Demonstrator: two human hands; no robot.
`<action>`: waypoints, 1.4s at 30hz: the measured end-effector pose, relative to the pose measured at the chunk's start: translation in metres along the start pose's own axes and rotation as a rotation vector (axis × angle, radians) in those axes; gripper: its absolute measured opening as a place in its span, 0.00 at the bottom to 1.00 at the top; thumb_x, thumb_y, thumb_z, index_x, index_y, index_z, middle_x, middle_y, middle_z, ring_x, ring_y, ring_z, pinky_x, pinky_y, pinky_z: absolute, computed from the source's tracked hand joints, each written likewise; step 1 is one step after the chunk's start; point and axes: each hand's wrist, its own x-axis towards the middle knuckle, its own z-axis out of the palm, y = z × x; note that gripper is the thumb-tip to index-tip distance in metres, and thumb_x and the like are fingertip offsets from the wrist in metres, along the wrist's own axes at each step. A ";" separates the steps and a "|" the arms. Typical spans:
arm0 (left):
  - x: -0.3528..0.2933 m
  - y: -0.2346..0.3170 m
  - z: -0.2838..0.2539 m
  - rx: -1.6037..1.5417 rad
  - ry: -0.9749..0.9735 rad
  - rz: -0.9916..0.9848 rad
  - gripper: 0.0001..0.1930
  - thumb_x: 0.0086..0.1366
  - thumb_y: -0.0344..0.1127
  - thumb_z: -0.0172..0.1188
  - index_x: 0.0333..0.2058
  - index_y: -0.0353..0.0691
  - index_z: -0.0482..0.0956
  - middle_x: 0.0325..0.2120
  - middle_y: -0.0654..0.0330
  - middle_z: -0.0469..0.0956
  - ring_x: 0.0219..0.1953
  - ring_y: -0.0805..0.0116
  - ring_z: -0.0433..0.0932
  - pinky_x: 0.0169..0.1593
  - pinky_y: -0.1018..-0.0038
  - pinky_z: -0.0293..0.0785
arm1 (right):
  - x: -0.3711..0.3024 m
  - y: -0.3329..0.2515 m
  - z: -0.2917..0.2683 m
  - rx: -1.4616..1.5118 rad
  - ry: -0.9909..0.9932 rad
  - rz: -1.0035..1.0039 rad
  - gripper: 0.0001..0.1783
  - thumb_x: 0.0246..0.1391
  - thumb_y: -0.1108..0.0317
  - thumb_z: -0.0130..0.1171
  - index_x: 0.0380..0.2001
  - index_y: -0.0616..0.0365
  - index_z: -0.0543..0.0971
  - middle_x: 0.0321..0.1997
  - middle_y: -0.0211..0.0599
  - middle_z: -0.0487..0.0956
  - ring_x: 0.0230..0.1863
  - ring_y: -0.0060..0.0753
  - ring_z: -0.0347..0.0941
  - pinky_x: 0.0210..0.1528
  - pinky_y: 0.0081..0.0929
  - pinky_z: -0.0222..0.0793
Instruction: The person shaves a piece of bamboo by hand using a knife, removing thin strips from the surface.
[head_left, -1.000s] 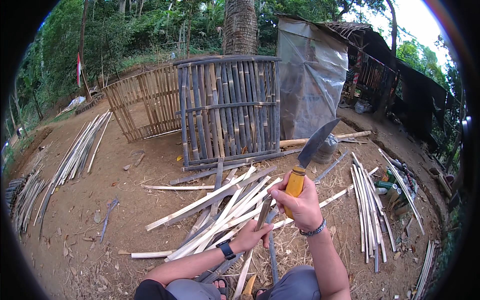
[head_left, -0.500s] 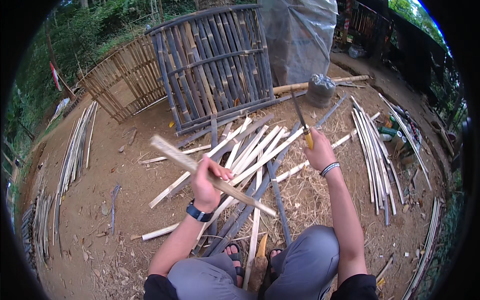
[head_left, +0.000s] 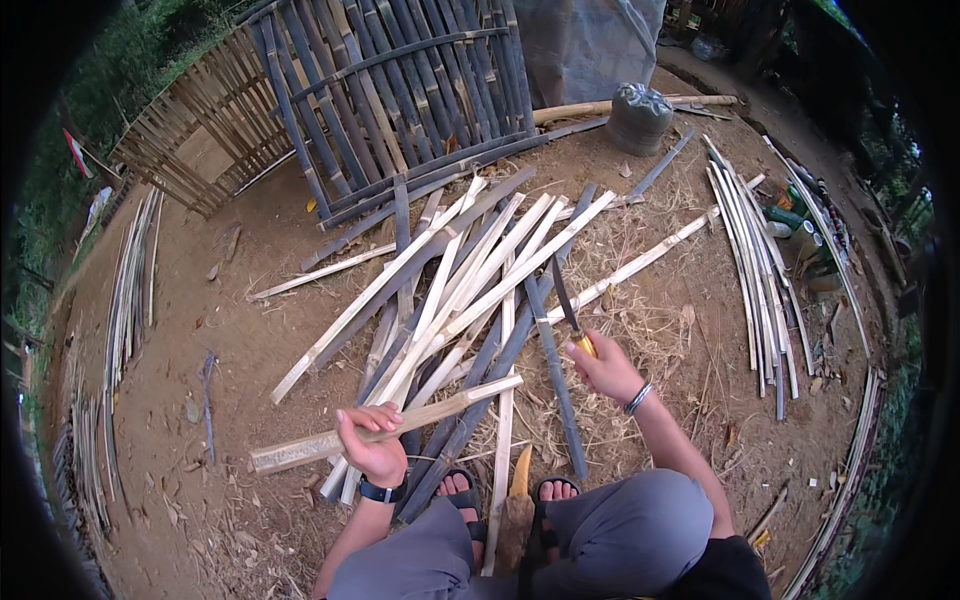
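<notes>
In my left hand (head_left: 374, 452) is a short split bamboo strip (head_left: 450, 405), gripped near its thicker left end, its thinner end rising slightly to the right. My right hand (head_left: 610, 370) is closed round the yellow handle of a knife (head_left: 563, 288), whose dark blade points up and away from me, apart from the strip. Beneath and beyond both hands lies a crossed pile of pale split bamboo strips (head_left: 510, 265), with darker bamboo pieces (head_left: 557, 390) among them. Between my sandalled feet stands a wooden block (head_left: 515, 525) with a pale cut tip.
A dark bamboo panel (head_left: 400, 90) leans upright beyond the pile, beside a lighter slatted fence (head_left: 205, 125). Bundles of strips lie at right (head_left: 745, 270) and left (head_left: 130, 280). A filled plastic bag (head_left: 640, 122) and bottles (head_left: 785, 218) sit farther off.
The strip in my left hand has swung from sloping down rightward to rising rightward, and that hand has lowered. My right hand has moved down and left with the knife. The view has tilted downward.
</notes>
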 end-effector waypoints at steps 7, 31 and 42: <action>-0.010 -0.016 -0.001 0.142 -0.036 0.109 0.24 0.73 0.54 0.32 0.22 0.45 0.60 0.09 0.62 0.62 0.14 0.68 0.64 0.33 0.68 0.69 | -0.040 0.079 0.084 0.061 -0.163 0.106 0.20 0.66 0.55 0.45 0.41 0.66 0.66 0.19 0.44 0.74 0.18 0.42 0.74 0.22 0.37 0.69; -0.007 -0.018 0.006 0.265 0.297 0.053 0.26 0.72 0.57 0.37 0.16 0.49 0.54 0.05 0.67 0.55 0.08 0.74 0.54 0.24 0.77 0.63 | -0.024 0.132 0.165 -0.083 -0.085 -0.120 0.20 0.66 0.58 0.43 0.40 0.68 0.57 0.24 0.68 0.74 0.29 0.72 0.73 0.32 0.56 0.69; -0.010 -0.016 0.004 0.227 0.199 0.067 0.26 0.73 0.55 0.34 0.17 0.50 0.54 0.05 0.68 0.54 0.07 0.75 0.54 0.21 0.79 0.61 | 0.010 0.159 0.146 -0.262 -0.043 0.125 0.15 0.64 0.64 0.42 0.38 0.69 0.58 0.29 0.68 0.75 0.35 0.69 0.74 0.38 0.54 0.71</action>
